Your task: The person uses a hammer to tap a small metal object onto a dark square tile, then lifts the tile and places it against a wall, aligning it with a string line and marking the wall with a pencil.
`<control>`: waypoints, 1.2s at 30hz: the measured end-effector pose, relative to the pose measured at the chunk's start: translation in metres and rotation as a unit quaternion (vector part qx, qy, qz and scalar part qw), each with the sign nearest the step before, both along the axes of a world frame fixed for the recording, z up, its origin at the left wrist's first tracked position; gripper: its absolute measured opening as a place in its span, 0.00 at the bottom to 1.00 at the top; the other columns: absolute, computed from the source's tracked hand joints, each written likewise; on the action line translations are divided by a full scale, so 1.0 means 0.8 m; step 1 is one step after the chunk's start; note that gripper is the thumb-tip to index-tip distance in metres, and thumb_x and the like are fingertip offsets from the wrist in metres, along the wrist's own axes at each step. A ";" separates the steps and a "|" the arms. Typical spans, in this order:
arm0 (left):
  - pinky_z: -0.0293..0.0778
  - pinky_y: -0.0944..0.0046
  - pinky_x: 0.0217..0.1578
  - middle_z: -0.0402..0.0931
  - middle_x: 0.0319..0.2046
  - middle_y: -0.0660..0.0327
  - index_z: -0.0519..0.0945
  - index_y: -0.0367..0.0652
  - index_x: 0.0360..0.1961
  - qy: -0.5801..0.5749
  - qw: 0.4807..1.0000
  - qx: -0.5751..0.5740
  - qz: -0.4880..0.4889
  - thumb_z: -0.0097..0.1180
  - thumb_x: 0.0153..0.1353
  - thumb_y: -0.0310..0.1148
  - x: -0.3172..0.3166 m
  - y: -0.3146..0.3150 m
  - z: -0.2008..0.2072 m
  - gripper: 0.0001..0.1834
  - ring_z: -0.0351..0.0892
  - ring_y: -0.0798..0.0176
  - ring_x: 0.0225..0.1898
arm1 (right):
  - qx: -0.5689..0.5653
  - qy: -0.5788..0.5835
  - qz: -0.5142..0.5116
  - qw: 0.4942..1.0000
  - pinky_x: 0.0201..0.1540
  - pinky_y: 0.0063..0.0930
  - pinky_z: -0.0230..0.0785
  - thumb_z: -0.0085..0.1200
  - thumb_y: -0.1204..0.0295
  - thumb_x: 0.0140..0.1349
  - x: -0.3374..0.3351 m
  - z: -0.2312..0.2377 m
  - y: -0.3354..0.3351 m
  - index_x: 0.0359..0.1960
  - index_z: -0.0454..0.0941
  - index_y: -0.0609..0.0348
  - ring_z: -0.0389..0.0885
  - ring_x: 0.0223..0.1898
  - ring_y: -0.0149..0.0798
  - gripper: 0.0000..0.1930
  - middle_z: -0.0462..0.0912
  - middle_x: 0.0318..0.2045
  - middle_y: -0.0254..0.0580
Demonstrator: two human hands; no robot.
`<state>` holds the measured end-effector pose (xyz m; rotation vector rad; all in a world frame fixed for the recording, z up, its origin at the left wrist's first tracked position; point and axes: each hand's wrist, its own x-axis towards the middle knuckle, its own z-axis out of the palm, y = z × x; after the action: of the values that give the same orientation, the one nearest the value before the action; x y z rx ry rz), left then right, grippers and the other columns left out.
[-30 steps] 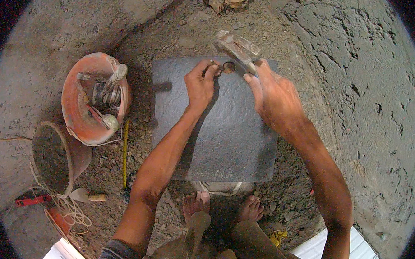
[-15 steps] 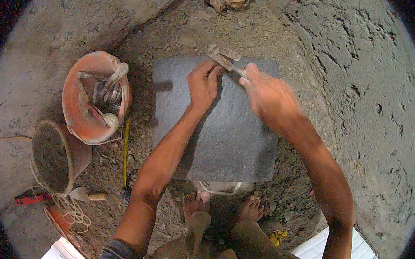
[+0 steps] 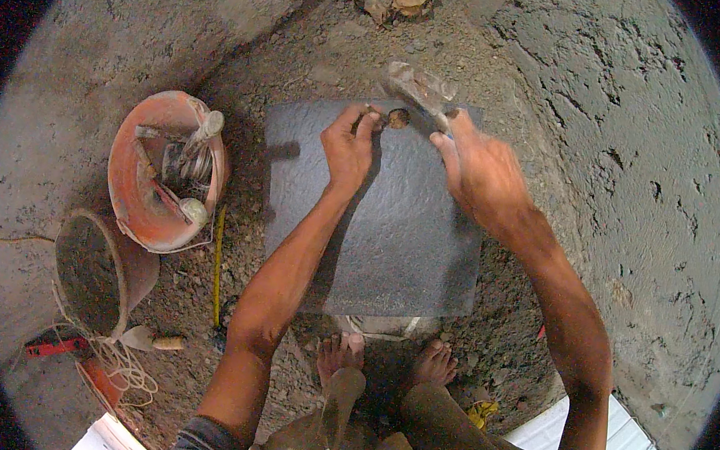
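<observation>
A square dark grey tile (image 3: 409,228) with a rough surface lies on the soil in front of my feet. My right hand (image 3: 487,168) grips a hammer (image 3: 417,92), its head blurred by motion above the tile's far edge. My left hand (image 3: 348,148) is closed in a pinch near that edge; what its fingers hold is too small to make out. Just right of those fingertips is a round brownish spot (image 3: 398,118), either a hole or the end of something; I cannot tell which.
An orange bucket (image 3: 122,177) holding tools stands at left, with a tipped grey bucket (image 3: 118,268) nearer me. A yellow measuring tape (image 3: 218,266), a trowel (image 3: 143,338) and pale cord (image 3: 124,367) lie nearby. A rough plastered wall (image 3: 628,159) rises at right.
The hammer and my right hand have lifted away to the right, uncovering the round brownish spot. My left hand has shifted slightly left.
</observation>
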<state>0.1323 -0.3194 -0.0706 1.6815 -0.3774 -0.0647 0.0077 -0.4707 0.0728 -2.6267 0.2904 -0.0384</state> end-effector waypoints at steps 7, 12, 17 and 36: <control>0.75 0.67 0.34 0.82 0.27 0.59 0.83 0.34 0.36 0.018 1.000 -0.011 0.011 0.55 0.65 0.25 0.000 -0.002 0.002 0.06 0.79 0.69 0.30 | 0.000 -0.003 0.010 1.000 0.29 0.62 0.72 0.46 0.61 0.74 -0.003 -0.006 -0.003 0.46 0.64 0.60 0.81 0.27 0.67 0.14 0.81 0.24 0.61; 0.75 0.66 0.35 0.83 0.27 0.59 0.83 0.34 0.36 0.004 1.000 -0.011 0.005 0.56 0.65 0.26 0.001 0.000 0.002 0.07 0.80 0.68 0.31 | 0.005 0.003 0.010 1.000 0.29 0.62 0.71 0.46 0.61 0.74 -0.002 -0.004 -0.002 0.46 0.64 0.60 0.81 0.27 0.67 0.13 0.81 0.24 0.61; 0.75 0.66 0.35 0.84 0.28 0.58 0.83 0.34 0.37 -0.009 1.000 0.000 0.024 0.56 0.65 0.27 -0.003 -0.004 0.010 0.07 0.81 0.68 0.32 | 0.038 -0.011 0.003 0.999 0.31 0.60 0.69 0.50 0.65 0.72 -0.001 -0.001 -0.001 0.46 0.67 0.65 0.79 0.29 0.69 0.14 0.79 0.24 0.66; 0.75 0.64 0.35 0.83 0.29 0.54 0.84 0.35 0.37 -0.049 0.998 0.040 0.013 0.56 0.64 0.25 -0.002 -0.003 0.011 0.06 0.82 0.64 0.32 | -0.018 0.020 0.062 0.998 0.37 0.61 0.69 0.44 0.62 0.74 0.032 0.004 0.006 0.46 0.66 0.62 0.80 0.35 0.70 0.14 0.81 0.29 0.65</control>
<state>0.1306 -0.3215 -0.0619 1.7723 -0.4303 0.0224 0.0333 -0.4659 0.0762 -2.6783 0.1399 0.0517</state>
